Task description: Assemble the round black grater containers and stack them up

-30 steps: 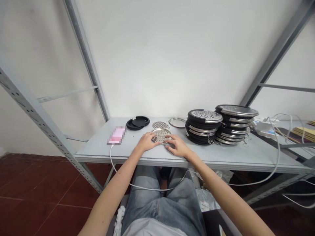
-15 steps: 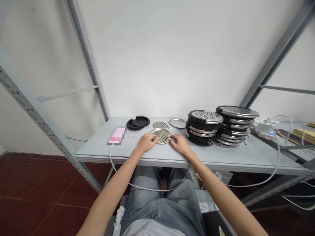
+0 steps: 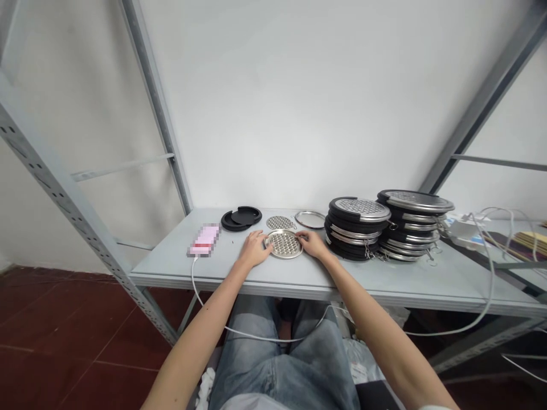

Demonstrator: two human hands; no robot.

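In the head view, we see a round silvery metal disc (image 3: 284, 245) with a bright raised rim and rows of small holes or bumps, too small to tell apart. We count one such disc between two hands; beyond the fingers, one smaller perforated plate (image 3: 279, 222) and one shiny ring-like piece (image 3: 310, 220); left of them, what look like two overlapping black round pieces (image 3: 241, 218) and one blurred pink device (image 3: 205, 240); right of them, two stacks (image 3: 358, 228). The disc lies over the table (image 3: 171, 263), between the left hand (image 3: 254, 249) and right hand (image 3: 314, 245). Each hand's fingers touch its rim; we cannot tell whether they clamp it.
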